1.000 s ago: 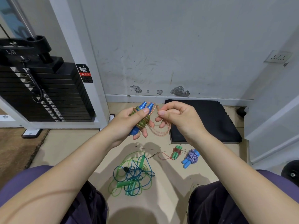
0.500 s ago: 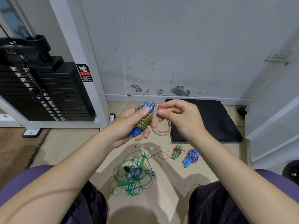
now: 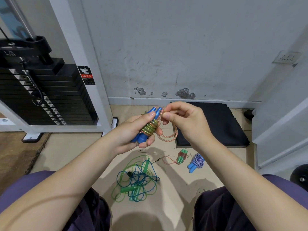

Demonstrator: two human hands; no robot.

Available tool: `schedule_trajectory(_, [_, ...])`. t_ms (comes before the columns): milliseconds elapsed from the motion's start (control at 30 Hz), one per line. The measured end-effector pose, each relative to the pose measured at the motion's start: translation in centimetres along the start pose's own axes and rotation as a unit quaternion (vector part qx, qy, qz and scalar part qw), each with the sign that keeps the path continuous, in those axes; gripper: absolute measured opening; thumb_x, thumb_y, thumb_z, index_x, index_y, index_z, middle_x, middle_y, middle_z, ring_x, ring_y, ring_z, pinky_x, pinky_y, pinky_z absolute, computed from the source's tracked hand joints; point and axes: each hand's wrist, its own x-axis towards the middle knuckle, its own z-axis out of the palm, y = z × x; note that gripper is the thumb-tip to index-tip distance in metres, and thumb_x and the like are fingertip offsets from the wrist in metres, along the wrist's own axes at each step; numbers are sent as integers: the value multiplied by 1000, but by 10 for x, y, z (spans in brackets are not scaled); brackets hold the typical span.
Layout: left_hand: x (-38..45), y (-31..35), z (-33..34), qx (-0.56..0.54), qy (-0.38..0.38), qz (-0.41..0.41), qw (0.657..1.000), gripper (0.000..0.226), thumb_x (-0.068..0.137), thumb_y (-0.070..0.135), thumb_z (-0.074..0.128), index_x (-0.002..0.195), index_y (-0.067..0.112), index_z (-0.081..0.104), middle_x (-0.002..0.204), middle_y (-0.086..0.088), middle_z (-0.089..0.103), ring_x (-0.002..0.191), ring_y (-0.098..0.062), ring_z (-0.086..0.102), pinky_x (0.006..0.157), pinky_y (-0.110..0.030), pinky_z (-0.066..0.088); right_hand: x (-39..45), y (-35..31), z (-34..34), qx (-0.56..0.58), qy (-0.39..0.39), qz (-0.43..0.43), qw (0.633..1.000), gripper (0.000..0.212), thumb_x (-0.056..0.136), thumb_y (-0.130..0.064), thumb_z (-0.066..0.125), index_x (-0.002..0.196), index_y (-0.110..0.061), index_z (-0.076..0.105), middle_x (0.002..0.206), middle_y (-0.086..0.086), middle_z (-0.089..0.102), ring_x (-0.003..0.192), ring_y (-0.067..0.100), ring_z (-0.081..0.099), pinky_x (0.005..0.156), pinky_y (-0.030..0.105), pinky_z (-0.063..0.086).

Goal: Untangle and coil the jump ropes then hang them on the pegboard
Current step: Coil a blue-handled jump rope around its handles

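Note:
My left hand (image 3: 133, 132) grips a pair of blue jump-rope handles (image 3: 155, 112) held together, with orange-green rope wound round their middle. My right hand (image 3: 185, 120) pinches the loose end of that orange rope (image 3: 168, 135) just beside the handle tips; a loop of it hangs below. On the floor lie a tangle of green and blue ropes (image 3: 136, 179), a small coiled red rope with green handles (image 3: 180, 156) and a coiled purple-white rope with blue handles (image 3: 195, 162). No pegboard is in view.
A weight-stack machine (image 3: 41, 94) with a white frame stands at the left. A black foam mat (image 3: 215, 124) lies against the wall behind my hands. My knees frame the floor at the bottom. A wall socket (image 3: 287, 57) sits at the upper right.
My right hand has lifted the loose rope from below the handles up to their tips. The hanging loop has grown shorter and the wrap on the handles thicker.

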Motion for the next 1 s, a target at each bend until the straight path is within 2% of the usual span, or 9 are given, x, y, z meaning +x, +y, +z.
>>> schedule_trajectory(133, [2,-1,1,19,-6,13,1000,39,91,40,48,99,4,61,81,-14,63,41,-17,47,37,-20,29,-3,1,3,43,3,23,999,9,85,3,68,87,-5,68,71,16,68,65,21,63,72,31,53])
schedule_trajectory(267, [2,0,3,40,5,23,999,35,95,36,50,96,1,59,77,-12,63,39,-15,49,37,-21,29,-2,5,4,60,13,60,996,8,84,-1,71,88,-5,65,65,13,68,61,20,63,72,36,48])
schedule_trajectory(367, [4,-2,2,32,25,29,999,36,94,36,51,100,2,61,77,-12,64,43,-17,50,36,-19,30,0,6,4,74,8,76,994,10,82,-1,72,91,-4,67,70,15,70,65,22,64,74,37,47])
schedule_trajectory(467, [5,-3,0,28,62,26,997,40,94,40,56,103,2,60,80,-13,65,47,-19,51,37,-20,31,-1,8,5,78,-8,86,993,20,81,3,72,98,-8,72,79,12,71,69,18,64,71,27,51])
schedule_trajectory(533, [5,-2,0,30,75,22,996,40,91,41,53,103,4,60,80,-14,65,47,-19,50,38,-21,31,-2,8,6,68,-3,78,995,23,82,6,71,98,-10,73,82,12,70,69,17,64,72,26,53])
schedule_trajectory(700, [2,-3,2,73,78,11,994,44,90,41,55,109,2,60,83,-14,67,48,-19,51,38,-21,31,1,10,2,58,22,60,996,16,82,4,71,91,-6,62,65,7,69,64,21,68,65,28,54])
schedule_trajectory(833, [3,-5,1,73,111,22,991,45,95,41,53,104,-3,57,80,-16,65,43,-19,50,38,-20,31,-1,9,4,12,-10,50,999,9,81,3,73,86,1,66,73,23,69,66,22,69,66,26,54])
schedule_trajectory(933, [4,-5,-1,79,118,19,990,43,96,41,52,103,-1,58,76,-12,64,45,-19,50,38,-21,31,-4,7,6,2,-22,45,999,9,82,3,72,88,7,68,74,26,70,67,20,69,66,23,52])
schedule_trajectory(1000, [4,-4,-1,84,99,8,991,44,95,42,54,102,-1,59,77,-12,64,44,-18,49,38,-20,32,-4,8,7,9,-18,44,999,9,82,5,72,88,5,65,73,27,69,65,20,69,66,24,52])
